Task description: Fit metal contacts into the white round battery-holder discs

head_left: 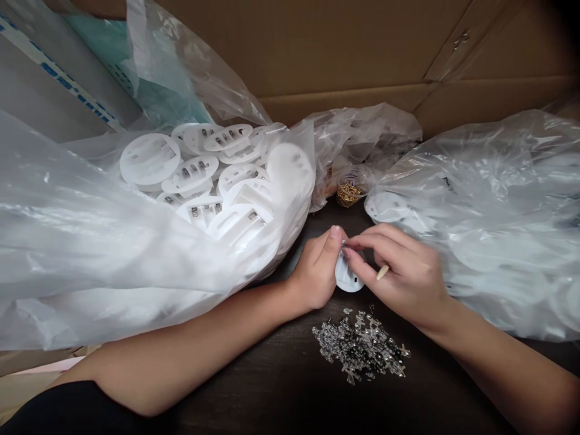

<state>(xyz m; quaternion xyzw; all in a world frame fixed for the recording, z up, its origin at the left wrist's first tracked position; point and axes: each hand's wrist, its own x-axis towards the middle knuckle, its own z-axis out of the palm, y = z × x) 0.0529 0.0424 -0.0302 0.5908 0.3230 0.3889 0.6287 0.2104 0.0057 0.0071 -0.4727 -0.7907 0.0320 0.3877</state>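
Note:
My left hand (319,266) is closed around the upper left of a round white plastic disc (348,279), its thumb along the edge. The disc is tilted, and its visible face has moulded slots and a small dark opening. At its upper part, my right hand (403,272) has thumb and forefinger pinched together; whatever is at those fingertips is too small to make out. The rounded end of a pale stick (383,272) pokes out from my right hand, its other end hidden. Just below lies a pile of small clear plastic pieces and metal springs (362,344) on the dark table (254,374).
On the left, a large clear plastic bag (113,241) gapes open over several white discs (194,175) with metal contacts. Another bag (498,211) of white parts lies right. Behind my hands sits a small bag of gold-coloured pieces (348,194). A cardboard wall (344,54) rises behind.

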